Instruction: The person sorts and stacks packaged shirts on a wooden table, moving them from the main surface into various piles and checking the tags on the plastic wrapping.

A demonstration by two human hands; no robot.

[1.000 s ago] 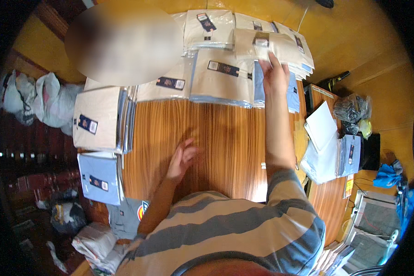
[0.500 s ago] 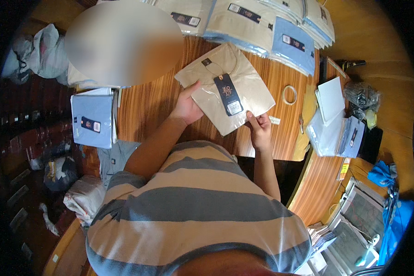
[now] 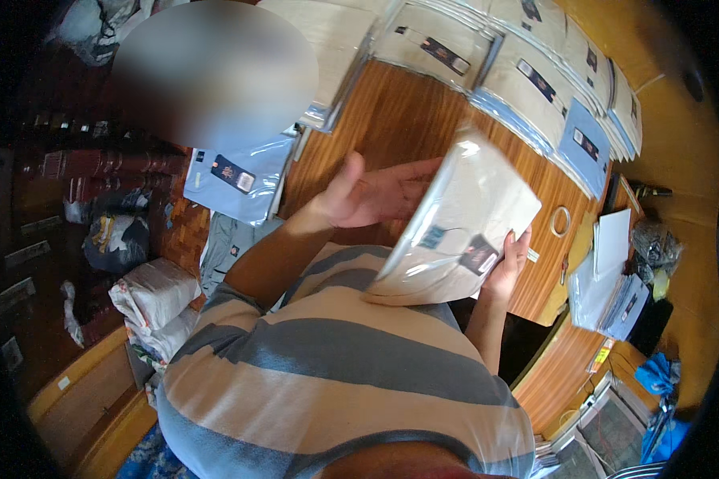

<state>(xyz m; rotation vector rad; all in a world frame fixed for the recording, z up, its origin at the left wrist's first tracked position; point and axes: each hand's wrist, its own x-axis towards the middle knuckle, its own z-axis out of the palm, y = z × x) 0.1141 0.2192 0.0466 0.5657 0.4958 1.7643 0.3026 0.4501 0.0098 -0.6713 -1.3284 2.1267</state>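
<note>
Head view: closest to me, at the near edge of the wood-grain table point(image 3: 411, 100), is the striped T-shirt point(image 3: 359, 351) of the wearer. Just in front of it, raised and tilted over that same table edge, is the bagged cream shirt point(image 3: 447, 227). I see the right hand point(image 3: 508, 265) clamped on the pack's right side, thumb on the face that carries the navy hang tag point(image 3: 479, 254). As I judge it, this one-sided grip is the weak point: slick plastic could slide out, or the unsupported side could sag and crease the folds.

The left hand point(image 3: 379, 191), over the table's left half, has its fingers stretched and the thumb well apart. Its fingertips run behind the pack's edge, so I can't tell whether they touch; a fast sweep there could knock the pack askew or snag the bag.

Farther out, on the table's right part, a white ring point(image 3: 561, 222) lies where a dropped corner might catch it. Along the table's far edge, the bagged shirt stacks point(image 3: 527, 88) could slip if bumped, film sliding on film.
</note>
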